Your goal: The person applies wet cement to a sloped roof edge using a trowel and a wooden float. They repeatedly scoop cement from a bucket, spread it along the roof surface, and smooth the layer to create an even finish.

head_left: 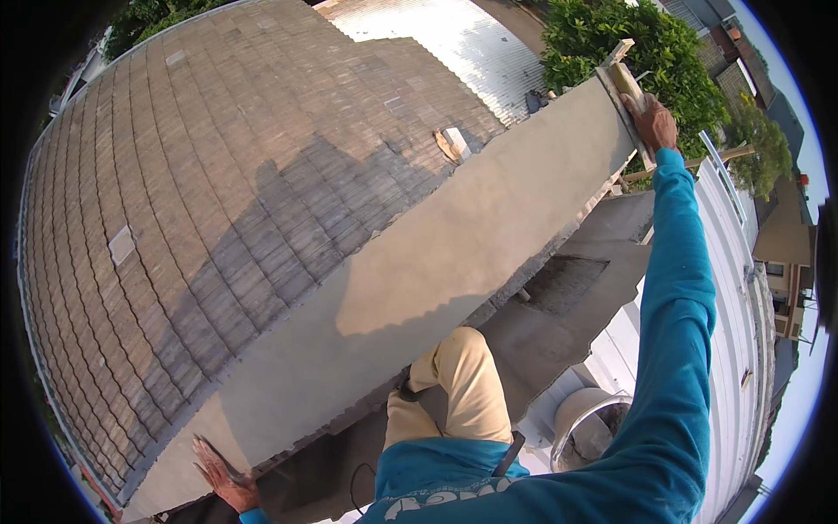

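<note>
A long, smooth grey band of mortar (428,253) runs diagonally along the top of a wall, from lower left to upper right. At its far right end my right hand (655,125) is closed round the handle of a plastering float (618,106), whose long flat board lies across the band. Part of the float is hidden under the hand. My left hand (225,478) rests on the near left end of the band, fingers spread, holding nothing. My bent knee in tan trousers is beside the band's near edge.
A brown tiled roof (201,166) slopes away on the left, with a pale block (456,142) on it. On the right, a whitish bucket (572,417) stands near white metal roofing (720,367). A leafy tree (628,48) and corrugated sheeting (445,44) lie beyond.
</note>
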`<state>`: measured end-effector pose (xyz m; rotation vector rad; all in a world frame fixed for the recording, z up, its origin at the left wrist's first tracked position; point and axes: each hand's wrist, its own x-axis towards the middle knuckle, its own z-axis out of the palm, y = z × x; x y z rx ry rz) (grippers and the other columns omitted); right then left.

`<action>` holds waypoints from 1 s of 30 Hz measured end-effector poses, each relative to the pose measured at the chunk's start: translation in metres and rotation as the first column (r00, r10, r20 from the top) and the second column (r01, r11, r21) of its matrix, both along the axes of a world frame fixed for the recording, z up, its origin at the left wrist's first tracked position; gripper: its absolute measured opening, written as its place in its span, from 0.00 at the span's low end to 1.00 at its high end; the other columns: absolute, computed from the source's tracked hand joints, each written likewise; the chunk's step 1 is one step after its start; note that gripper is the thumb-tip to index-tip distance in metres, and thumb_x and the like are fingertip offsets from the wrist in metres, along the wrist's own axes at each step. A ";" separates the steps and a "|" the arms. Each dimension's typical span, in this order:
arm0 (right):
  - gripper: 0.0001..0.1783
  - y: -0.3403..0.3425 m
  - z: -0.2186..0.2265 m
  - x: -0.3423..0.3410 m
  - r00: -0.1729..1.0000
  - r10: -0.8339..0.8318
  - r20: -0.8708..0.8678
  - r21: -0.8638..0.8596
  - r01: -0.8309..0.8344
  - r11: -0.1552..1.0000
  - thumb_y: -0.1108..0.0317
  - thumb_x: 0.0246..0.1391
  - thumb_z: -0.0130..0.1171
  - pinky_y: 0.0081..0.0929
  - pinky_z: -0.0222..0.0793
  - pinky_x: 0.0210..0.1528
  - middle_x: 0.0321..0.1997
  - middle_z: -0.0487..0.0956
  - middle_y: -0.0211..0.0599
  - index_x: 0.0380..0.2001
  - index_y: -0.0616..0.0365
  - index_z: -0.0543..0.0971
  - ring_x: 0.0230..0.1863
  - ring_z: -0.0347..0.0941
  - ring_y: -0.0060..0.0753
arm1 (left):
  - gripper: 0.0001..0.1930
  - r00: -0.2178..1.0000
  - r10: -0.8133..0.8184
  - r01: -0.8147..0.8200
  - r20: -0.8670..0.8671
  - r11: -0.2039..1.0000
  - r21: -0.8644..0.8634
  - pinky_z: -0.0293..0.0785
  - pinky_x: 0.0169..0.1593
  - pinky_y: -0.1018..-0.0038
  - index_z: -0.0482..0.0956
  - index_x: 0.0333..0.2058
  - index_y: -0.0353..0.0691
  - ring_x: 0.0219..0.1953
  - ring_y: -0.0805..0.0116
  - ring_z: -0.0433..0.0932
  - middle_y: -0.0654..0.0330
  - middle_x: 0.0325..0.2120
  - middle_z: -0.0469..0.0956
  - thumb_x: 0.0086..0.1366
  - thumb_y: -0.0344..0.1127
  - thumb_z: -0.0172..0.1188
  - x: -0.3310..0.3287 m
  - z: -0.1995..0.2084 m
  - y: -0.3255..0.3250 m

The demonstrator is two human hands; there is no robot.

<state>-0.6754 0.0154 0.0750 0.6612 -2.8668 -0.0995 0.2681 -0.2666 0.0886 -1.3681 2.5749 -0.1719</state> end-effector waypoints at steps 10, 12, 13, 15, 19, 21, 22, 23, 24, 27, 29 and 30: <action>0.34 -0.053 0.005 0.162 0.965 0.261 -0.010 -0.120 -0.260 0.958 0.36 0.57 0.54 0.48 0.74 0.36 0.29 0.80 0.55 0.31 0.64 0.76 0.33 0.79 0.58 | 0.53 0.969 0.021 -0.042 -0.246 0.996 -0.081 0.39 0.74 0.53 0.52 0.69 0.41 0.72 0.53 0.49 0.53 0.70 0.53 0.43 0.38 0.67 0.003 -0.016 0.011; 0.32 -0.065 0.001 0.206 0.940 0.336 -0.061 -0.161 -0.342 0.926 0.38 0.57 0.56 0.46 0.74 0.34 0.29 0.80 0.53 0.33 0.64 0.76 0.30 0.79 0.56 | 0.54 0.966 0.022 -0.054 -0.258 0.992 -0.116 0.39 0.74 0.53 0.53 0.69 0.41 0.72 0.54 0.49 0.54 0.70 0.53 0.41 0.37 0.69 0.006 -0.021 0.011; 0.32 -0.076 0.002 0.236 0.928 0.370 -0.048 -0.173 -0.372 0.912 0.39 0.57 0.56 0.45 0.74 0.34 0.28 0.80 0.51 0.34 0.63 0.75 0.30 0.79 0.54 | 0.55 0.962 0.018 -0.058 -0.271 0.988 -0.140 0.39 0.74 0.53 0.53 0.69 0.41 0.72 0.54 0.49 0.54 0.70 0.53 0.40 0.37 0.70 0.009 -0.023 0.014; 0.31 -0.096 0.001 0.296 0.899 0.437 -0.010 -0.217 -0.429 0.877 0.40 0.56 0.58 0.43 0.75 0.34 0.31 0.80 0.48 0.38 0.64 0.76 0.32 0.80 0.49 | 0.55 0.955 0.029 -0.086 -0.295 0.979 -0.184 0.39 0.74 0.53 0.52 0.69 0.41 0.72 0.54 0.49 0.54 0.70 0.52 0.41 0.38 0.71 0.012 -0.027 0.018; 0.29 -0.125 0.015 0.440 0.739 0.651 0.173 -0.325 -0.581 0.746 0.43 0.54 0.61 0.39 0.74 0.36 0.38 0.76 0.46 0.40 0.63 0.74 0.40 0.76 0.44 | 0.54 0.919 0.021 -0.169 -0.393 0.923 -0.345 0.39 0.74 0.54 0.49 0.70 0.40 0.72 0.53 0.48 0.53 0.71 0.49 0.49 0.45 0.71 0.011 -0.037 0.029; 0.29 -0.127 0.006 0.518 0.571 0.809 0.139 -0.394 -0.717 0.575 0.44 0.52 0.62 0.38 0.75 0.40 0.40 0.75 0.43 0.42 0.61 0.75 0.44 0.75 0.43 | 0.52 0.901 0.060 -0.267 -0.430 0.858 -0.438 0.43 0.72 0.52 0.48 0.70 0.39 0.72 0.52 0.48 0.51 0.72 0.45 0.57 0.58 0.65 0.011 -0.051 0.035; 0.29 -0.128 0.007 0.540 0.466 0.880 0.092 -0.466 -0.761 0.452 0.44 0.51 0.63 0.38 0.75 0.41 0.40 0.75 0.41 0.42 0.61 0.75 0.45 0.75 0.43 | 0.52 0.844 0.102 -0.374 -0.526 0.816 -0.441 0.44 0.72 0.51 0.47 0.70 0.39 0.72 0.52 0.49 0.51 0.72 0.44 0.58 0.60 0.64 0.009 -0.065 0.040; 0.30 -0.132 0.016 0.547 0.454 0.883 0.119 -0.483 -0.751 0.451 0.44 0.51 0.63 0.39 0.75 0.42 0.40 0.75 0.41 0.43 0.61 0.75 0.45 0.75 0.43 | 0.52 0.772 0.144 -0.486 -0.619 0.762 -0.428 0.45 0.71 0.50 0.47 0.70 0.39 0.72 0.52 0.49 0.52 0.72 0.44 0.58 0.61 0.62 0.007 -0.082 0.049; 0.31 -0.132 0.026 0.552 0.445 0.882 0.153 -0.502 -0.734 0.458 0.44 0.50 0.63 0.40 0.75 0.43 0.40 0.75 0.41 0.44 0.61 0.75 0.45 0.75 0.44 | 0.52 0.692 0.173 -0.582 -0.701 0.708 -0.399 0.45 0.71 0.49 0.46 0.70 0.39 0.72 0.52 0.49 0.52 0.72 0.43 0.59 0.63 0.61 0.010 -0.098 0.052; 0.33 -0.128 0.043 0.497 0.553 0.821 0.143 -0.554 -0.643 0.529 0.42 0.49 0.64 0.42 0.74 0.43 0.41 0.75 0.41 0.46 0.61 0.76 0.44 0.75 0.45 | 0.45 0.213 0.430 -0.811 -0.877 0.579 0.087 0.52 0.69 0.50 0.50 0.69 0.39 0.70 0.55 0.54 0.53 0.71 0.50 0.64 0.60 0.56 0.031 -0.143 0.063; 0.33 -0.116 0.050 0.416 0.719 0.691 0.074 -0.487 -0.578 0.654 0.40 0.50 0.62 0.42 0.73 0.41 0.37 0.75 0.42 0.43 0.61 0.78 0.42 0.75 0.46 | 0.38 0.006 0.653 -0.739 -0.757 0.513 0.437 0.58 0.66 0.53 0.55 0.67 0.38 0.67 0.57 0.60 0.54 0.67 0.57 0.67 0.57 0.50 0.072 -0.171 0.056; 0.31 -0.107 0.054 0.375 0.802 0.596 0.028 -0.440 -0.525 0.728 0.40 0.48 0.64 0.39 0.74 0.42 0.37 0.77 0.40 0.40 0.58 0.79 0.41 0.75 0.43 | 0.35 -0.059 0.697 -0.727 -0.714 0.460 0.509 0.61 0.64 0.54 0.57 0.66 0.38 0.65 0.58 0.63 0.55 0.65 0.61 0.68 0.56 0.47 0.076 -0.182 0.048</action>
